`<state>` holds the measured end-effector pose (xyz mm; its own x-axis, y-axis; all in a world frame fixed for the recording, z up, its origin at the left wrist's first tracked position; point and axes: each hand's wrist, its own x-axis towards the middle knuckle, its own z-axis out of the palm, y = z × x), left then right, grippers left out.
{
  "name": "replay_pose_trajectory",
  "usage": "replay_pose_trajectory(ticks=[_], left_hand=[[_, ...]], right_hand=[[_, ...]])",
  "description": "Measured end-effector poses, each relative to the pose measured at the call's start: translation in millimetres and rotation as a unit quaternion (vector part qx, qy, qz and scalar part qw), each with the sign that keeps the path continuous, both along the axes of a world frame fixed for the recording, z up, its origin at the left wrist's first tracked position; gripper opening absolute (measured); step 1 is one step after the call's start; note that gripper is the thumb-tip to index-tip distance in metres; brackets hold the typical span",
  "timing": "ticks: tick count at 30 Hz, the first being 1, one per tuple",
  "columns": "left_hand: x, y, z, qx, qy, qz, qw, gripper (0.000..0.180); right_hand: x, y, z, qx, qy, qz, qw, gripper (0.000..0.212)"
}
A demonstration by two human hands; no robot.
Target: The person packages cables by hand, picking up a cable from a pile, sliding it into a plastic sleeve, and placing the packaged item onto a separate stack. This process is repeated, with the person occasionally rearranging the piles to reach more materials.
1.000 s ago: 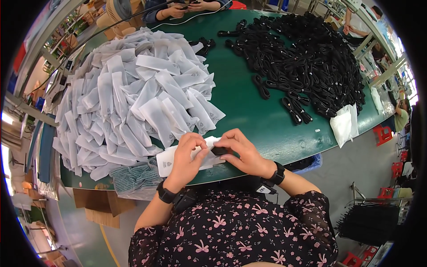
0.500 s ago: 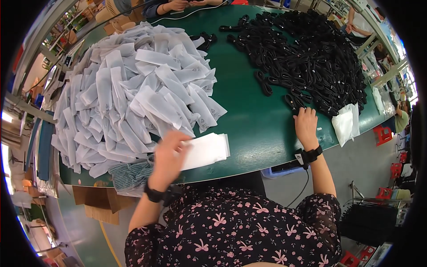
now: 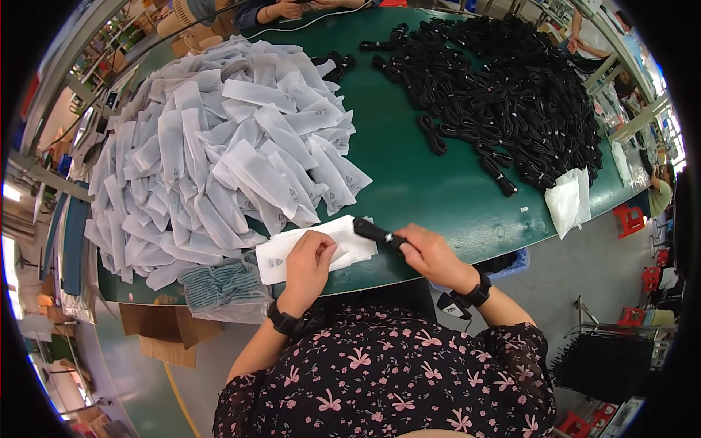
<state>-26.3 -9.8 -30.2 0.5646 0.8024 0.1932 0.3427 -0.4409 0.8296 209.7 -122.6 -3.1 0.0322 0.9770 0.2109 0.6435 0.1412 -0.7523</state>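
In front of me, by the table's near edge, lies a stack of flat white bags (image 3: 272, 257). My left hand (image 3: 307, 264) rests over it, fingertips pinched at the edge of the top bag. From the right, my right hand (image 3: 434, 255) grips a coiled black cable (image 3: 374, 231), whose far end hangs over the stack's right side. A large heap of frosted white bags (image 3: 197, 146) with contents inside rises at the left. A wide pile of coiled black cables (image 3: 496, 102) covers the table's far right.
The green table (image 3: 438, 190) has a curved-looking near edge. A bundle of teal strips in clear plastic (image 3: 223, 286) sits at its lower left. A white plastic bag (image 3: 566, 206) hangs at the right edge. Below is a blue bin (image 3: 517, 264). Another person's hands (image 3: 292, 9) are across the table.
My right hand has taken a coiled cable from the pile and moved left to the white stack. My left hand has shifted right and down, now pinching the top bag.
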Motion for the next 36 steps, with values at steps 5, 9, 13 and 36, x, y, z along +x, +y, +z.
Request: replay_pose_trajectory(ticks=[5,9,13,36], left_hand=[[-3.2,2.4,5.4,-0.053,-0.064,-0.009,0.996,0.007],[-2.5,4.1,5.6,-0.030,-0.108,-0.049,0.992,0.009],[-2.9,4.2,5.9,0.035,-0.105,-0.112,0.988,0.012],[3.0,8.2,29.4,0.151,-0.052,-0.094,0.983,0.015]], right_hand=[[-5.3,8.3,5.1,-0.032,-0.039,0.098,0.994,0.020],[-0.2,14.7,-4.9,0.005,-0.047,0.141,0.989,0.020],[2.5,20.1,-1.0,-0.294,0.248,0.063,0.921,0.026],[-19.4,21.3,-9.0,-0.114,0.233,0.009,0.966,0.019]])
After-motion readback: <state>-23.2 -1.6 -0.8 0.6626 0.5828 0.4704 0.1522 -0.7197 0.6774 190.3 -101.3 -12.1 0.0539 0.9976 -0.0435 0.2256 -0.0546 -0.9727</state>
